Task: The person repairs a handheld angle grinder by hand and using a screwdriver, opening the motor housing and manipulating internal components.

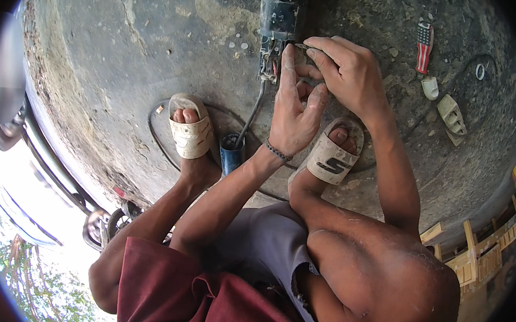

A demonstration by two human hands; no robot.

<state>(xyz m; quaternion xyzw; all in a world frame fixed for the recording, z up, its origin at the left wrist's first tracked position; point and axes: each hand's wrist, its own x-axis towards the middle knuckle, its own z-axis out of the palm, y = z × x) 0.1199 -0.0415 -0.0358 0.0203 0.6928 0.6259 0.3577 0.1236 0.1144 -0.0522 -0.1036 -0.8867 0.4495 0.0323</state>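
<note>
R hand [343, 65] pinches thin bit [302, 45], can't tell what. L hand [296, 113] half open, fingertip at tool [278, 20]. Prob. best: steady tool, go slow, don't tug cord [253, 114].

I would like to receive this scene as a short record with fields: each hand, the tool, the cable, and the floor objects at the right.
Left hand: index fingertip at the tool's exposed end
Right hand: thumb and index finger pinch a small thin piece, kind unclear
Tool: dark body, inner parts visible at the near end
Cable: dark, runs from the tool into a blue cylinder
Floor, right: flag-patterned object, beige part, white ring
</note>
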